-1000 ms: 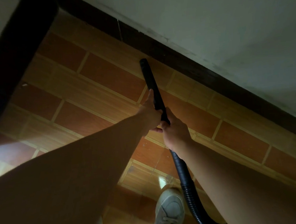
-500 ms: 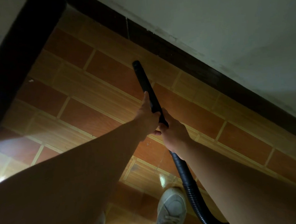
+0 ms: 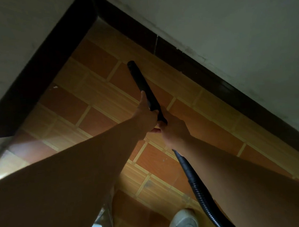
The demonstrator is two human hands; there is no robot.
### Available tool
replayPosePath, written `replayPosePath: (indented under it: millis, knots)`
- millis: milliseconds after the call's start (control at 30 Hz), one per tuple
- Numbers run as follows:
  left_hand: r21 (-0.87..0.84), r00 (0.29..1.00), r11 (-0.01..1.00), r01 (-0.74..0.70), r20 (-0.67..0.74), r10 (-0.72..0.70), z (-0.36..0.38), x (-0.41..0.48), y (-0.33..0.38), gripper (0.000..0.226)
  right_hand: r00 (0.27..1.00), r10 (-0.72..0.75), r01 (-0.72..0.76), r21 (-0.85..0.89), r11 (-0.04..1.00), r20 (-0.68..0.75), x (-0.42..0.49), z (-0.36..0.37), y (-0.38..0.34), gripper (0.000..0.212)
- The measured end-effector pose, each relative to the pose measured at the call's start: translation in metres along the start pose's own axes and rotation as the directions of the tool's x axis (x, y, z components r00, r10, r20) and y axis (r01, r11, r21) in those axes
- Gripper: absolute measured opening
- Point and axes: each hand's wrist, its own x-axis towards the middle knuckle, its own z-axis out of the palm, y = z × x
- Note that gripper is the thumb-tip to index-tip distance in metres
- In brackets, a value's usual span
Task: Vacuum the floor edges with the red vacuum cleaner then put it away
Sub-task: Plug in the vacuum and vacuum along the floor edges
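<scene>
A black vacuum wand (image 3: 141, 82) points down at the orange tiled floor (image 3: 97, 92), its tip a short way off the dark skirting (image 3: 191, 69) near a room corner. My left hand (image 3: 146, 116) grips the wand from the left. My right hand (image 3: 174, 131) holds it just behind, where the ribbed black hose (image 3: 202, 196) begins. The hose runs down past my right forearm and out of the frame's bottom. The red vacuum body is out of sight.
Two white walls meet at the corner (image 3: 96, 16), each with dark skirting. My white shoe (image 3: 183, 222) stands on the tiles at the bottom. A bright light patch (image 3: 5, 159) lies on the floor at the left edge.
The view has shifted so the room corner now shows. The wand tip has moved left along the skirting toward that corner. Both hands keep their grip.
</scene>
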Motion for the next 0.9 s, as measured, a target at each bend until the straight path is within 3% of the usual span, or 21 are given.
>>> replayPosePath:
  millis: [67, 233, 533, 633, 767, 833, 900]
  knots:
    - [-0.036, 1.0, 0.999, 0.005, -0.006, -0.005, -0.007, 0.003, 0.008, 0.068, 1.0, 0.001, -0.001, 0.002, 1.0, 0.011, 0.011, 0.002, -0.007, 0.053]
    - [0.054, 0.997, 0.996, -0.074, -0.028, 0.076, -0.028, 0.015, 0.024, 0.095, 1.0, 0.009, -0.009, 0.048, 0.999, 0.005, 0.037, 0.009, -0.026, 0.051]
    - [0.103, 0.989, 0.984, -0.145, -0.024, 0.148, -0.053, 0.035, 0.053, 0.096, 0.999, -0.015, 0.009, 0.138, 0.99, 0.042, 0.068, 0.002, -0.057, 0.051]
    - [0.053, 0.994, 0.993, -0.107, -0.016, 0.108, -0.058, 0.043, 0.064, 0.08, 0.999, -0.044, 0.041, 0.168, 0.985, 0.02, 0.08, 0.004, -0.064, 0.051]
    - [0.203, 0.961, 0.954, -0.22, -0.124, 0.248, -0.065, 0.051, 0.077, 0.081, 0.998, -0.066, 0.064, 0.198, 0.978, 0.005, 0.094, -0.001, -0.078, 0.048]
    - [0.101, 0.974, 0.975, -0.199, -0.086, 0.208, -0.07, 0.051, 0.082, 0.085, 0.996, -0.087, 0.083, 0.21, 0.974, 0.011, 0.097, -0.005, -0.089, 0.051]
    - [0.104, 0.969, 0.969, -0.222, -0.086, 0.231, -0.073, 0.054, 0.086, 0.084, 0.995, -0.095, 0.088, 0.189, 0.978, 0.025, 0.104, -0.006, -0.094, 0.054]
